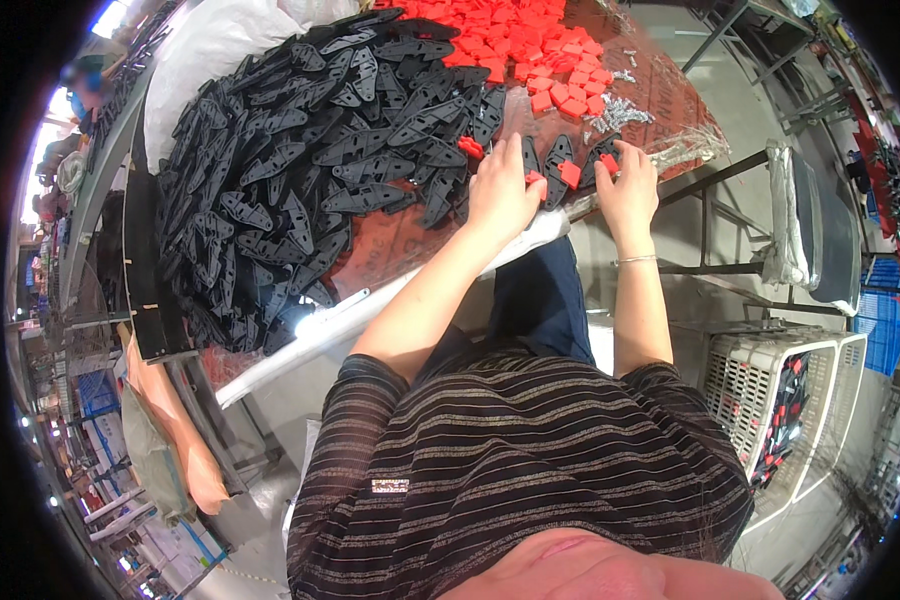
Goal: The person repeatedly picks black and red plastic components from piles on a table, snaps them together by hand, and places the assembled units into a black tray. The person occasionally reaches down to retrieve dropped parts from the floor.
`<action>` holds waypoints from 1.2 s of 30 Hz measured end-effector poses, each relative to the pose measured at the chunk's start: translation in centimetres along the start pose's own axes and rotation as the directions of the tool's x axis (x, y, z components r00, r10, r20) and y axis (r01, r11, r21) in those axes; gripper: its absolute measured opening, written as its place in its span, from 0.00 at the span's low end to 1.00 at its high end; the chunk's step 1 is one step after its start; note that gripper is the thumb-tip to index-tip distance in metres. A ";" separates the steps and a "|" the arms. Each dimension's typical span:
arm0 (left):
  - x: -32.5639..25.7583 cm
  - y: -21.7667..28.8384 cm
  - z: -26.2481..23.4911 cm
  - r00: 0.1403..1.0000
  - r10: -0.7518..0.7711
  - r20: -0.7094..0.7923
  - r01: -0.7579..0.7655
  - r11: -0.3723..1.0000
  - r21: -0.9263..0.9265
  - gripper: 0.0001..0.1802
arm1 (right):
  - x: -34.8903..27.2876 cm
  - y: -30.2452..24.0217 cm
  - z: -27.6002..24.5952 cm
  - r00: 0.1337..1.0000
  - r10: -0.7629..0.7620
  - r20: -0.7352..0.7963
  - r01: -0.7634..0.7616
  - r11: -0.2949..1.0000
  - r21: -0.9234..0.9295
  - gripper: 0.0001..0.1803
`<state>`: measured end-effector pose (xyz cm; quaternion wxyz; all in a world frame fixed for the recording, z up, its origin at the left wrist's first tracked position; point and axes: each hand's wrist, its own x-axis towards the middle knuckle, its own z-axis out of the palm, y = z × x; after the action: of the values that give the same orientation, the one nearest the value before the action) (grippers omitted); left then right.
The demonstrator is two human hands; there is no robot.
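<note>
My left hand (502,192) is over the table's near edge, fingers bent. A small red plastic piece (534,178) shows at its thumb tip, on or beside a flat black plastic part (530,155). Another red piece (471,147) lies just left of its fingers. My right hand (630,190) pinches a red plastic piece (608,162) between thumb and forefinger, against a black plastic part (595,158). Between the hands lies a black part (557,150) with a red piece (569,174) on it. The left palm hides what is beneath it.
A large heap of black plastic parts (290,160) covers the table's left side. Red pieces (530,40) are piled at the back, beside small silver metal bits (622,115). A padded seat (815,230) and a white crate (745,390) of black and red pieces stand at right.
</note>
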<state>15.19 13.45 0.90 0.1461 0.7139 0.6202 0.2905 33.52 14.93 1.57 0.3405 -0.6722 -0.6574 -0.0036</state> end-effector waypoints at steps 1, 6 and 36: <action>-0.1 -0.3 0.3 1.000 0.019 0.004 -0.019 1.000 0.014 0.38 | -0.3 -0.4 0.0 1.000 -0.021 -0.019 0.022 0.999 0.029 0.19; -0.3 -1.7 0.9 0.997 0.066 -0.029 -0.068 0.995 -0.078 0.26 | -2.5 -4.1 -0.1 0.953 -0.301 -0.037 0.298 0.907 0.297 0.19; 2.3 -1.2 4.5 0.982 -0.180 -0.057 0.127 0.854 -0.505 0.26 | -2.2 -2.9 3.1 0.977 -0.197 -0.077 0.209 0.956 0.206 0.25</action>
<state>17.08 16.55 -2.83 0.3164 0.5843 0.5857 0.4641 29.28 14.19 -0.50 0.4263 -0.5606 -0.7097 0.0133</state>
